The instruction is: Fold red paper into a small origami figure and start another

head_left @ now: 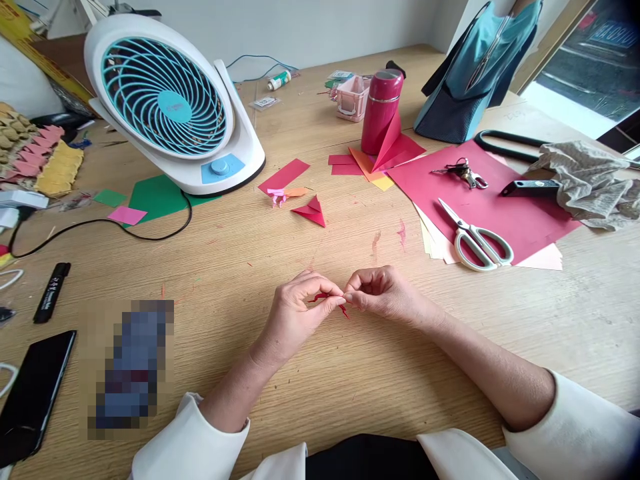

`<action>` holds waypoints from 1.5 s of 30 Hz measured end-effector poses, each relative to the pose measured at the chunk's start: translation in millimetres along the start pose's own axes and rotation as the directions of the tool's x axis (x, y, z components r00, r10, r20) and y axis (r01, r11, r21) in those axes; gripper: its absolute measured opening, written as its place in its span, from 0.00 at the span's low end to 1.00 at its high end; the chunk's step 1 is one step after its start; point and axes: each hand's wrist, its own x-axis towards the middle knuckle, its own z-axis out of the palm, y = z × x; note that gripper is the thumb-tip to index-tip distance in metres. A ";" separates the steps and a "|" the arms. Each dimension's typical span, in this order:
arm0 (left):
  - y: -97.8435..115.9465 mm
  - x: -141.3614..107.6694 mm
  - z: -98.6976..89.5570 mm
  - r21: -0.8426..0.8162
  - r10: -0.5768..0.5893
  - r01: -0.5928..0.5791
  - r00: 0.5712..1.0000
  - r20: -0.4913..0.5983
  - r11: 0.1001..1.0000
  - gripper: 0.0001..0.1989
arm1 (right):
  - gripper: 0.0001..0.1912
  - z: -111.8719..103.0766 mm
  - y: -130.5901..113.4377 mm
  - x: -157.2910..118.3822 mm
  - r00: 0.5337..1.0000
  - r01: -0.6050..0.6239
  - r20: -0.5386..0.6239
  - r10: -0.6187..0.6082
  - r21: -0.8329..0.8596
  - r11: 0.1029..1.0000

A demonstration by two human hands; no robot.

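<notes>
My left hand (303,303) is closed in a pinch on a small, dark red paper piece (343,311) with thin, jagged ends that stick out around the fingertips. My right hand (383,291) pinches at the same spot, its thumb and forefinger touching the left fingertips. Most of the piece is hidden between the fingers. Beyond the hands lies a folded red paper triangle (311,212). Beside it are a pink and orange paper figure (285,195) and a red paper strip (284,176). White-handled scissors (477,241) rest partly open on a large red sheet (530,217).
A white and blue fan (175,107) stands at the back left, its black cord (150,237) running across the table. A red flask (381,110), a pink basket (353,100) and a blue bag (465,87) stand behind. Keys (467,175) lie right; a marker (52,293) and phone (35,393) lie left.
</notes>
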 end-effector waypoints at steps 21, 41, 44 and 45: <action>-2.9 0.5 2.3 -0.114 0.013 -0.017 0.999 -0.034 0.993 0.04 | 0.21 1.1 1.8 0.9 0.999 0.007 0.036 -0.009 0.069 0.998; -4.7 -2.7 2.9 0.067 0.157 -0.152 0.985 -0.076 0.986 0.03 | 0.19 -0.7 6.6 2.5 0.999 0.002 0.036 -0.005 0.099 0.995; -5.3 -3.6 3.4 0.081 0.156 -0.150 0.984 -0.085 0.985 0.02 | 0.20 -1.1 6.4 2.7 1.000 -0.001 0.021 -0.001 0.107 0.994; -5.2 -3.8 3.6 0.091 0.161 -0.153 0.983 -0.090 0.984 0.02 | 0.20 -1.4 6.3 2.8 1.000 -0.002 0.017 0.000 0.107 0.994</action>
